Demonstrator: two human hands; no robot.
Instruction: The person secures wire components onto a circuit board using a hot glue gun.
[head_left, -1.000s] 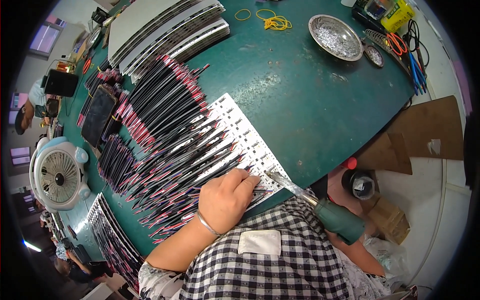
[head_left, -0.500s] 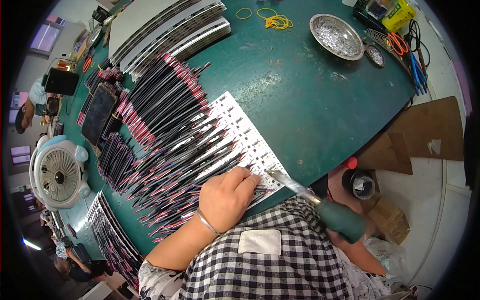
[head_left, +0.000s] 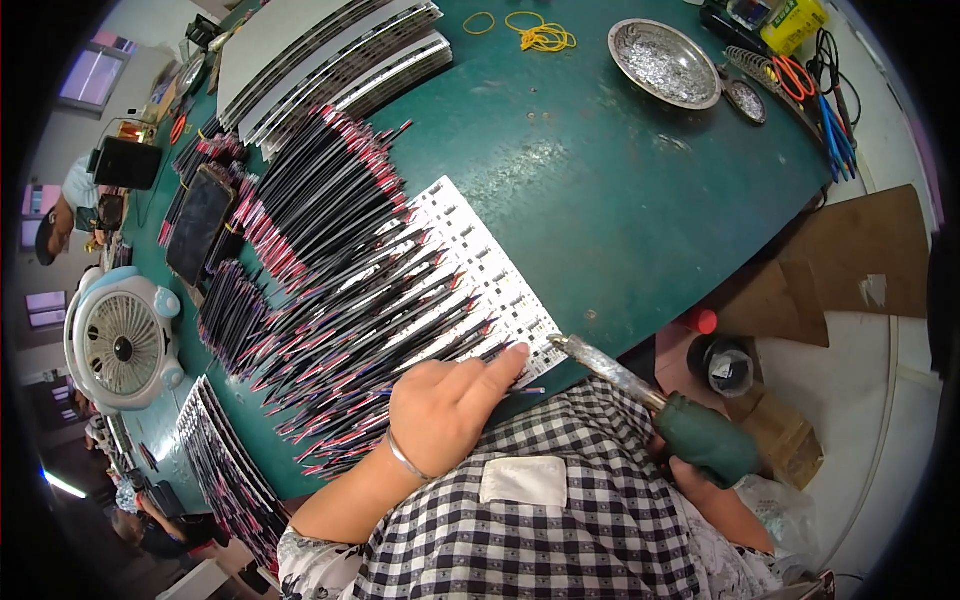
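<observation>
My left hand (head_left: pixel 440 405), a metal bangle at its wrist, rests at the near end of a white circuit board (head_left: pixel 490 265). Its index finger reaches onto the board and the other fingers are curled; thin wire ends (head_left: pixel 535 390) stick out beside them. My right hand (head_left: pixel 695 480), partly hidden, grips a soldering iron (head_left: pixel 705 437) by its green handle. The iron's tip is at the board's right edge, just right of my left fingertip. Rows of black-sheathed wires (head_left: pixel 370 325) with red and white ends lie across the board's left part.
Bundled wires (head_left: pixel 330 190) and a phone (head_left: pixel 200 225) lie to the left, near a fan (head_left: pixel 120 345). Stacked boards (head_left: pixel 340 60) stand at the back. A metal bowl (head_left: pixel 665 65), yellow rubber bands (head_left: pixel 540 35) and pliers (head_left: pixel 838 140) sit farther off. Cardboard (head_left: pixel 860 260) is beyond the table's right edge.
The soldering iron has moved slightly right and down, its tip shifting to the board's edge. My left index finger has stretched out farther. The whole view has shifted a little.
</observation>
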